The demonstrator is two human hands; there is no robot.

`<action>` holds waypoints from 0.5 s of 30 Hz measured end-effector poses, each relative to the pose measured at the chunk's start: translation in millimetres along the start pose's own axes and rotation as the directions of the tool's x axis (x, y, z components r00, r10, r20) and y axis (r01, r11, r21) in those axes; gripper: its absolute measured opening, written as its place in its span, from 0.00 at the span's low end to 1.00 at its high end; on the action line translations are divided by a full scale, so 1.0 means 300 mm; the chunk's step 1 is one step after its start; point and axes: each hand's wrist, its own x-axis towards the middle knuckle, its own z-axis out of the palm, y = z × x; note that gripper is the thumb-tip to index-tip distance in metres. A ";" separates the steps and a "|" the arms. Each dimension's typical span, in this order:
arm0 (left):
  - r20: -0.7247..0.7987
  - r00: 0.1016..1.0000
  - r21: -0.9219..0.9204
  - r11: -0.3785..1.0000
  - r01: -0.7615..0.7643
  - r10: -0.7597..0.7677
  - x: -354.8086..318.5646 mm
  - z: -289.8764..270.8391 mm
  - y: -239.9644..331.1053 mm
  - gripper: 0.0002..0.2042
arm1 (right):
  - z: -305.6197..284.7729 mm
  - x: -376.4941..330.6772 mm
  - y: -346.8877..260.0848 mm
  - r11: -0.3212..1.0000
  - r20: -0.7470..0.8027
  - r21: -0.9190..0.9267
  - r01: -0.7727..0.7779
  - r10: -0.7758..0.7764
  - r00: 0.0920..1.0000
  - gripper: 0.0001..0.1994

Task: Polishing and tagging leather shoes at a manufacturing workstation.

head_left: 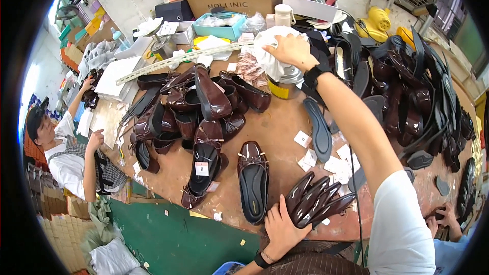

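Several glossy insoles (317,199) are clutched, fanned, in the left hand (281,228) at the bench's (275,132) near edge. A white rag (270,53) on a can (288,79) is gripped by the right hand (290,51), likely for wiping; next, rag must meet insoles.

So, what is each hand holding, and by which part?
The left hand grips a fanned stack of dark glossy insoles by their near ends. The right hand clutches a white cloth from above.
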 end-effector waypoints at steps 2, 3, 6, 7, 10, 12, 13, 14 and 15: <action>0.003 1.000 0.020 0.999 -0.028 0.028 0.001 0.003 -0.009 0.58 | 0.072 0.014 0.020 0.992 -0.098 -0.116 0.043 -0.055 0.994 0.21; 0.010 0.999 0.040 0.998 -0.041 0.040 0.004 0.006 -0.010 0.58 | 0.083 0.027 0.046 0.992 -0.100 -0.103 0.067 -0.077 0.992 0.21; -0.009 0.998 0.029 0.998 -0.059 0.059 0.005 0.009 -0.020 0.55 | 0.080 0.030 0.127 0.990 -0.058 0.137 0.046 -0.038 0.998 0.13; -0.024 0.997 0.029 0.997 -0.071 0.072 0.010 0.011 -0.021 0.55 | 0.061 0.032 0.142 0.986 -0.084 0.167 0.003 0.011 0.996 0.13; -0.046 0.995 0.028 0.996 -0.082 0.083 0.013 0.009 -0.020 0.53 | -0.053 0.046 0.169 0.896 -0.204 0.439 -0.067 0.172 0.964 0.16; -0.054 0.995 0.022 0.996 -0.087 0.088 0.013 0.007 -0.023 0.53 | -0.160 0.052 0.201 0.751 -0.242 0.658 -0.055 0.281 0.929 0.17; -0.051 0.994 0.019 0.995 -0.094 0.095 0.013 0.006 -0.024 0.53 | -0.211 0.052 0.216 0.680 -0.350 0.730 0.065 0.290 0.891 0.17; -0.060 0.993 0.016 0.995 -0.099 0.100 0.013 0.004 -0.026 0.53 | -0.260 0.060 0.231 0.600 -0.319 0.797 0.065 0.327 0.890 0.16; -0.056 0.993 0.028 0.994 -0.104 0.106 0.013 0.003 -0.027 0.53 | -0.308 0.062 0.249 0.505 -0.300 0.858 0.095 0.342 0.890 0.16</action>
